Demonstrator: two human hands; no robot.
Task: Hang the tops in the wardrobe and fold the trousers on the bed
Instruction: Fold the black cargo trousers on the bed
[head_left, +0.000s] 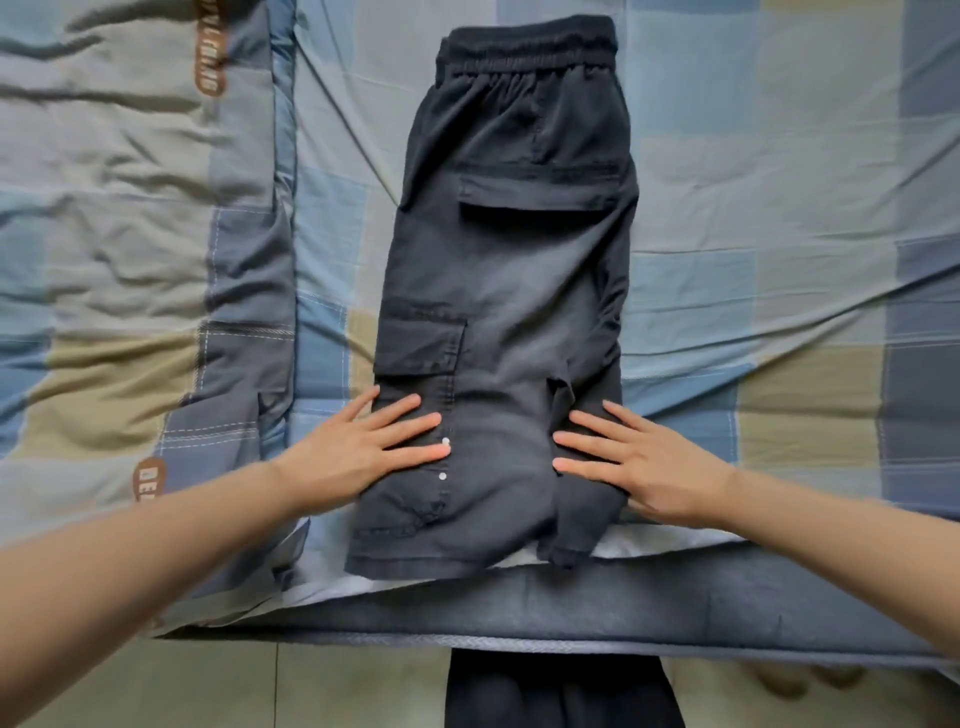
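Note:
Dark grey cargo shorts (498, 291) lie on the bed (753, 208), folded in half lengthwise, with the elastic waistband at the far end and the hems at the near edge. My left hand (363, 452) rests flat on the left side of the lower leg, just below the side pocket, fingers straight and spread. On the right side, by the fold near the hem, lies my right hand (639, 462), also flat with straight fingers. No tops and no wardrobe are in view.
A checked blue, grey and tan sheet covers the bed. A rumpled quilt (130, 260) in the same pattern lies along the left. The mattress edge (571, 608) runs across the bottom, with floor below it and dark fabric (561, 691) under the camera.

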